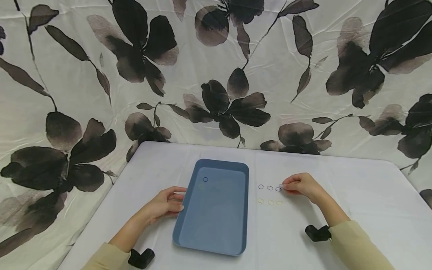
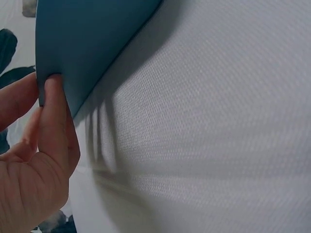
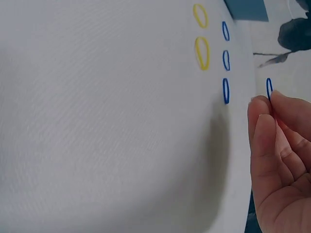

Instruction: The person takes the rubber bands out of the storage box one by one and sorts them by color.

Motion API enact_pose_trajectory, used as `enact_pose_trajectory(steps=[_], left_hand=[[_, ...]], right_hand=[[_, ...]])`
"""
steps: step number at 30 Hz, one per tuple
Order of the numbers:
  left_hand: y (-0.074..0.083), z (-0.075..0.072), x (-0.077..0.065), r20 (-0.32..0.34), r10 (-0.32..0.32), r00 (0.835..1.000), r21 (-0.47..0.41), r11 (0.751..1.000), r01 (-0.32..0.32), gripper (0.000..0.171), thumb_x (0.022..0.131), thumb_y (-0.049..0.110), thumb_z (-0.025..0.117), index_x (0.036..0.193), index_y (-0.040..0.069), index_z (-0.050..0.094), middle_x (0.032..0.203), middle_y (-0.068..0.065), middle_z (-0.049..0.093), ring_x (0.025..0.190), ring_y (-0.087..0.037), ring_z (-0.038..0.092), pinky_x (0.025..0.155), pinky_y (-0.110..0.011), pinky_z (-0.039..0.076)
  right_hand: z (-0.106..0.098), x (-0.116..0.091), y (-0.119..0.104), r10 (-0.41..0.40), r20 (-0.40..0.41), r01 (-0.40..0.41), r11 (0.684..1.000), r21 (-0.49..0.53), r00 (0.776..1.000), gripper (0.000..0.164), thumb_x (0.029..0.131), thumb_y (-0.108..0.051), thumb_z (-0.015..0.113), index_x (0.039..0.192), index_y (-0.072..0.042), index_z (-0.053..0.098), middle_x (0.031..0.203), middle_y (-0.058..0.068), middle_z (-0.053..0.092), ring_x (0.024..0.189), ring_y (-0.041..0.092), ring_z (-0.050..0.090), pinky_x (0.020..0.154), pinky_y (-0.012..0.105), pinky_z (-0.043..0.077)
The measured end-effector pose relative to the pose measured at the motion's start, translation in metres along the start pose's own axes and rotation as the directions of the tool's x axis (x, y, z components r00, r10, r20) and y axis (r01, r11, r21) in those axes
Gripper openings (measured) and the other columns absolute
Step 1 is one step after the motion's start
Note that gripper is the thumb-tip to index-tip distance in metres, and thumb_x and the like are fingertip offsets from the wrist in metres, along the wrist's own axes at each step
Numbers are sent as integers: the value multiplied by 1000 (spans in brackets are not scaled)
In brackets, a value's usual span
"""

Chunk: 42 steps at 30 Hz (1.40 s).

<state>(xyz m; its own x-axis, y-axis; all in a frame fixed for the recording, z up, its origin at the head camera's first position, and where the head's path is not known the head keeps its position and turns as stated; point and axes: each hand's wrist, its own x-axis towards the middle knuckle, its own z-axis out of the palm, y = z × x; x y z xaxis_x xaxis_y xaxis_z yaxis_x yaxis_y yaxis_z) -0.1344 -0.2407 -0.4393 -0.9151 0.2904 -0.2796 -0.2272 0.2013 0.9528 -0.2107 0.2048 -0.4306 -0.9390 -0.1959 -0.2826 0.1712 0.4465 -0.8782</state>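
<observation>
My right hand (image 1: 302, 186) pinches a thin blue ring (image 3: 267, 86) between thumb and fingertips, raised above the white table. Below it, three similar blue rings (image 3: 224, 92) lie in a row, and a row of three yellow rings (image 1: 260, 201) runs nearer to me. A blue-grey tray (image 1: 212, 221) lies left of both rows. Inside, towards its far left corner, are one dark blue ring (image 1: 205, 177) and one faint yellow ring (image 1: 201, 186). The left hand (image 1: 165, 204) holds the tray's left rim between thumb and fingers; some fingertips are hidden.
The table (image 1: 364, 195) has a white cover. Behind it hangs a floral cloth (image 1: 216, 63). Near each sleeve shows a black device, one on the left (image 1: 141, 258) and one on the right (image 1: 318, 233).
</observation>
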Motion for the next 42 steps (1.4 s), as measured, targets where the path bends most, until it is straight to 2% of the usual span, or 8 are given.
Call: enact_pose_trajectory(steps=[17,36,42], left_hand=[[3,3,-1,-14,-16,1000,-13,1000,15,62,82,-7,62,137,-7,34,115,-21,51,86,-17,58,71,-32,52],[6,3,0,-3,-15,1000,10,1000,16,61,81,-6,63,136,-6,36,114,-21,53,88,-20,60,70,-33,53],[6,3,-1,-10,-15,1000,4,1000,15,61,81,-7,63,136,-7,35,114,-22,53,88,-19,60,70,-32,53]], right_hand=[[-11,2,17,48,-23,-48,999,-10,999,20,83,-2,67,98,11,64,79,1,65,68,10,59,63,24,52],[-10,4,17,90,-55,-97,986,-137,994,12,83,-2,67,92,7,67,74,2,61,64,13,54,59,24,48],[-10,7,15,64,-37,-70,983,-172,997,12,83,-3,67,90,6,67,73,2,61,63,13,54,58,25,48]])
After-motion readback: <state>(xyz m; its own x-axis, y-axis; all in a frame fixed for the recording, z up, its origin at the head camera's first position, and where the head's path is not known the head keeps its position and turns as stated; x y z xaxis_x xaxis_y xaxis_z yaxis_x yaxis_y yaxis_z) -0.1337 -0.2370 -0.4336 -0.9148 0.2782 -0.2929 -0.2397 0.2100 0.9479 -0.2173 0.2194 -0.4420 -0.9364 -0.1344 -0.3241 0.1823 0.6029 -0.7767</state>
